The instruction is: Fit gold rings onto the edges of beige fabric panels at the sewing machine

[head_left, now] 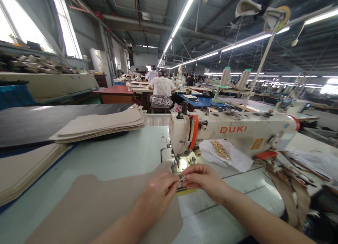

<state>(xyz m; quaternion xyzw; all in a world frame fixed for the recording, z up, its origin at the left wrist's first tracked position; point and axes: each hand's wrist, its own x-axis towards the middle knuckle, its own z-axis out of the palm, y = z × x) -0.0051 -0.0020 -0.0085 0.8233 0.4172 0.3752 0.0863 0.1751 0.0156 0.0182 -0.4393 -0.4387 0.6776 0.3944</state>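
A large beige panel [111, 198] lies flat on the table, with one edge reaching the needle area of a white sewing machine [211, 131]. Across this panel my left hand [155, 189] reaches, its thumb and fingertips pinched together just in front of the needle. Facing it from the other side, my right hand [204, 180] is pinched too, and the fingertips of both hands almost meet. A small light-coloured piece shows between them, too small to name. The machine's lamp lights the needle plate [183, 163] just behind my fingers.
Stacked beige panels [102, 122] lie at the left. Beneath the machine arm sits a white bag of small gold-coloured pieces [219, 148]. Brown straps [290, 191] hang at the right, near scissors-like tools. Farther off, a person in a white top [161, 87] sits at another table.
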